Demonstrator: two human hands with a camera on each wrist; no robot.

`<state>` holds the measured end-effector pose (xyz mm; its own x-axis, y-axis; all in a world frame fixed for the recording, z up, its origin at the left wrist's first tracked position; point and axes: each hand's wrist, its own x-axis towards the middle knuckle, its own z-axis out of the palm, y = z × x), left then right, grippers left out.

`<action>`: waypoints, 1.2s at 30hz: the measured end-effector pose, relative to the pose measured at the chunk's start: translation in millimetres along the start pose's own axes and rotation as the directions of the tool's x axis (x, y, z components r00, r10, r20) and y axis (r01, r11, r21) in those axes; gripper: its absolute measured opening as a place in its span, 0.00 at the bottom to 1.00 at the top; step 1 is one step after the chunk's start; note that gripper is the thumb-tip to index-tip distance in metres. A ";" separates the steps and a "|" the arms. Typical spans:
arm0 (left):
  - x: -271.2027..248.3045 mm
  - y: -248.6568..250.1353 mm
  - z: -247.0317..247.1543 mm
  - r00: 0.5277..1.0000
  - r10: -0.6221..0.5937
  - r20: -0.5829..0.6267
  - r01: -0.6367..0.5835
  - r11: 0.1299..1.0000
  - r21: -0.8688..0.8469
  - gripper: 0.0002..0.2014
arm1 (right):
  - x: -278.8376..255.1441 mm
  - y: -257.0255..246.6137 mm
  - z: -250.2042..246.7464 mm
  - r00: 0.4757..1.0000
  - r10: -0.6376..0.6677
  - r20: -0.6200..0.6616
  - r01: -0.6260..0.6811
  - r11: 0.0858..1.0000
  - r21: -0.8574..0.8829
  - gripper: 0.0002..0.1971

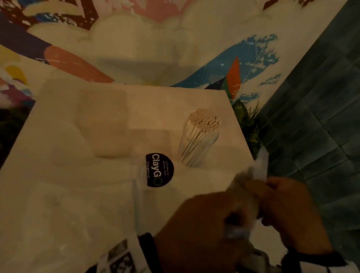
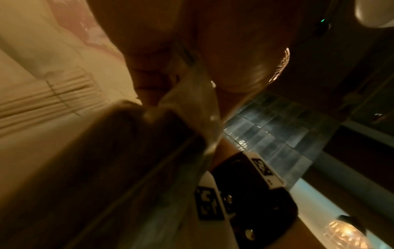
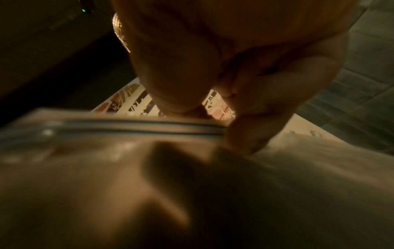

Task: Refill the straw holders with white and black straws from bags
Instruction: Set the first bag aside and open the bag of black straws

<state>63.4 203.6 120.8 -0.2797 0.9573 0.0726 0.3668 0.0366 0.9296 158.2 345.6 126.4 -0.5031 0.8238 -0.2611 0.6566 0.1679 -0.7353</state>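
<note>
A clear holder [image 1: 198, 142] packed with upright white straws [image 1: 204, 120] stands on the white table [image 1: 59, 190], back right. Both my hands are at the table's near right corner and hold a clear zip bag [image 1: 257, 168] off the surface. My left hand [image 1: 233, 209] grips the bag's lower part. My right hand [image 1: 263, 201] pinches its top edge; in the right wrist view, thumb and finger of that hand [image 3: 217, 121] close on the zip strip [image 3: 127, 126]. The left wrist view shows my left hand [image 2: 162, 80] curled on the bag [image 2: 192, 104]. The bag's contents are too blurred to tell.
Another clear bag with a zip strip [image 1: 136, 204] lies flat on the table. A round dark ClayGo sticker [image 1: 159, 170] sits mid-table. A pale blurred box shape [image 1: 105, 124] stands behind it. A painted wall is at the back, and a tiled floor [image 1: 340, 129] lies to the right.
</note>
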 end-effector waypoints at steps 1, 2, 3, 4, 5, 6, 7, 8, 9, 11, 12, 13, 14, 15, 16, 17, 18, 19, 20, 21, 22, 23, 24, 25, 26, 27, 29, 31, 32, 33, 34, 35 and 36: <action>-9.8 5.6 -2.9 0.997 0.008 0.082 -0.003 0.998 -0.063 0.11 | -13.4 -4.1 -3.2 0.999 -0.027 -0.019 0.026 0.999 -0.022 0.17; -19.6 9.2 -9.3 0.989 0.007 0.148 0.013 0.991 -0.132 0.10 | -26.8 -7.7 -6.4 0.999 -0.031 -0.012 0.031 0.999 -0.024 0.14; -29.5 12.6 -19.2 0.983 0.000 0.181 0.037 0.979 -0.199 0.11 | -40.0 -13.7 -6.3 0.999 -0.032 -0.004 0.032 0.999 0.023 0.11; -39.3 15.5 -30.7 0.984 -0.007 0.176 0.054 0.964 -0.262 0.11 | -55.4 -23.3 -4.9 0.999 -0.037 0.013 0.036 0.994 0.100 0.12; -48.3 19.4 -42.7 0.990 -0.015 0.141 0.058 0.949 -0.311 0.10 | -70.5 -33.5 -2.4 0.997 -0.064 0.031 0.058 0.984 0.167 0.19; -57.1 24.7 -55.1 0.997 -0.015 0.079 0.041 0.942 -0.333 0.09 | -82.0 -42.0 -0.7 0.992 -0.113 0.049 0.100 0.971 0.217 0.28; -64.4 30.7 -68.3 1.000 -0.004 0.003 0.005 0.945 -0.328 0.08 | -91.9 -50.5 1.2 0.984 -0.171 0.049 0.154 0.958 0.242 0.35; -71.0 38.0 -81.3 0.997 0.017 -0.078 -0.040 0.952 -0.304 0.06 | -101.8 -62.7 3.8 0.968 -0.238 0.074 0.213 0.944 0.252 0.37; -76.9 45.2 -94.0 0.987 0.035 -0.159 -0.078 0.959 -0.272 0.06 | -111.4 -78.9 7.7 0.941 -0.319 0.112 0.282 0.924 0.259 0.36; -88.4 57.3 -118.5 0.956 0.053 -0.289 -0.128 0.961 -0.246 0.06 | -125.6 -110.1 19.0 0.874 -0.472 0.116 0.438 0.868 0.233 0.31; -94.6 61.1 -129.2 0.945 0.044 -0.324 -0.135 0.955 -0.264 0.06 | -131.6 -124.7 27.1 0.837 -0.534 0.118 0.502 0.837 0.218 0.28; -101.1 62.4 -138.3 0.941 0.023 -0.337 -0.130 0.945 -0.299 0.07 | -134.8 -136.6 36.3 0.796 -0.590 0.135 0.557 0.802 0.218 0.25; -107.9 60.3 -145.5 0.943 -0.004 -0.333 -0.116 0.933 -0.340 0.07 | -136.3 -147.5 46.7 0.759 -0.636 0.138 0.600 0.766 0.233 0.22; -114.7 56.5 -150.7 0.945 -0.038 -0.325 -0.092 0.922 -0.377 0.07 | -136.4 -155.0 58.5 0.734 -0.665 0.141 0.618 0.739 0.266 0.20; -121.0 50.7 -154.3 0.944 -0.081 -0.321 -0.060 0.912 -0.405 0.08 | -136.8 -160.1 70.2 0.723 -0.675 0.149 0.611 0.725 0.319 0.15; -126.7 42.8 -156.1 0.937 -0.133 -0.323 -0.022 0.901 -0.434 0.09 | -136.4 -161.5 83.8 0.722 -0.671 0.169 0.586 0.723 0.366 0.13; -131.6 33.4 -156.1 0.925 -0.193 -0.328 0.019 0.884 -0.467 0.10 | -134.7 -159.9 97.9 0.730 -0.653 0.204 0.553 0.739 0.386 0.11; -135.7 22.5 -154.9 0.906 -0.260 -0.334 0.062 0.862 -0.503 0.10 | -130.8 -155.0 113.0 0.739 -0.630 0.238 0.524 0.760 0.385 0.10; -139.2 10.8 -152.6 0.882 -0.327 -0.340 0.107 0.840 -0.531 0.10 | -126.6 -148.3 128.1 0.753 -0.599 0.272 0.492 0.787 0.372 0.10; -142.6 -1.5 -149.3 0.851 -0.392 -0.350 0.154 0.822 -0.548 0.10 | -121.7 -140.6 142.3 0.763 -0.570 0.306 0.459 0.810 0.365 0.10; -145.7 -13.1 -145.7 0.816 -0.451 -0.362 0.201 0.808 -0.554 0.09 | -117.6 -133.1 154.8 0.768 -0.542 0.342 0.428 0.831 0.356 0.11; -148.3 -23.4 -141.5 0.782 -0.498 -0.374 0.238 0.794 -0.559 0.09 | -112.8 -125.0 165.5 0.767 -0.518 0.379 0.398 0.847 0.352 0.13; -150.5 -31.5 -137.2 0.754 -0.532 -0.386 0.261 0.781 -0.567 0.09 | -110.3 -117.8 173.3 0.761 -0.497 0.418 0.371 0.861 0.349 0.13; -152.6 -38.7 -133.1 0.730 -0.556 -0.396 0.273 0.770 -0.577 0.08 | -107.3 -110.2 178.5 0.748 -0.482 0.456 0.353 0.871 0.342 0.13; -154.1 -43.6 -129.5 0.712 -0.573 -0.406 0.277 0.760 -0.588 0.08 | -105.9 -104.1 180.3 0.730 -0.471 0.495 0.341 0.879 0.333 0.13; -155.4 -47.4 -126.6 0.697 -0.584 -0.417 0.274 0.753 -0.598 0.07 | -103.6 -99.4 179.9 0.709 -0.461 0.534 0.333 0.886 0.324 0.11; -156.6 -52.1 -123.0 0.667 -0.588 -0.457 0.254 0.756 -0.603 0.09 | -98.5 -95.9 173.9 0.682 -0.442 0.583 0.295 0.896 0.333 0.04; -155.9 -53.5 -120.5 0.642 -0.570 -0.513 0.233 0.782 -0.578 0.10 | -93.2 -99.0 167.0 0.711 -0.407 0.574 0.192 0.897 0.398 0.02; -154.2 -52.7 -119.2 0.639 -0.556 -0.532 0.230 0.797 -0.558 0.09 | -89.8 -102.0 165.6 0.735 -0.383 0.559 0.136 0.891 0.432 0.05; -152.2 -52.2 -117.5 0.646 -0.544 -0.535 0.234 0.809 -0.540 0.09 | -86.6 -105.1 165.8 0.754 -0.367 0.544 0.106 0.886 0.451 0.08; -149.9 -50.6 -115.3 0.659 -0.538 -0.526 0.248 0.816 -0.523 0.09 | -84.3 -107.9 166.8 0.768 -0.362 0.528 0.113 0.888 0.445 0.10; -148.1 -49.1 -113.4 0.672 -0.538 -0.509 0.264 0.816 -0.514 0.10 | -82.5 -109.6 169.0 0.775 -0.371 0.512 0.141 0.891 0.432 0.10; -146.1 -46.9 -112.6 0.682 -0.546 -0.486 0.277 0.809 -0.519 0.11 | -81.3 -110.5 171.5 0.782 -0.379 0.495 0.165 0.892 0.422 0.08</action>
<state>-12.9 29.7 107.3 -0.8226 0.4937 -0.2820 -0.2410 0.1465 0.9594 30.2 167.2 121.6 -0.9203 0.3126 -0.2352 0.2654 0.0572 -0.9625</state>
